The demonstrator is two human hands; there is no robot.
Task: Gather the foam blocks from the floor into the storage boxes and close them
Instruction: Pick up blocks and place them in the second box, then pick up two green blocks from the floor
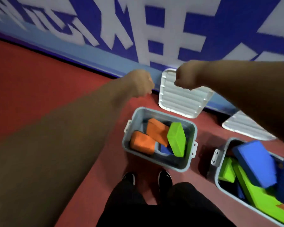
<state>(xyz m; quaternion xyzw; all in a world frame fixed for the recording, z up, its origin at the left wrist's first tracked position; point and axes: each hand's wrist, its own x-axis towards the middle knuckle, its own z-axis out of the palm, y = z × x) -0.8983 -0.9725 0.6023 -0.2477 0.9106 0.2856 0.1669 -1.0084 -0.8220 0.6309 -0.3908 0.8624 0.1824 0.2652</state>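
While left grip (142, 84) curls empty and right grip (186, 79) cannot be judged, green block (176, 139) points lengthwise wallward.

There are two grey plastic storage boxes (147, 115) (217, 181) and two white ribbed plastic lids (182, 99) (246, 126). The left-hand box holds two orange foam blocks (142, 142) (156, 130), one green foam block (176, 139) and one blue foam block (166, 150). The other box's blocks overlap too much to count.

Open from above, the middle storage box (170, 164) is half filled by foam blocks (176, 140). Bare red floor (203, 154) is left between it and the fuller right box (217, 179); behind, lids (184, 97) are leaned at the wall (105, 59).
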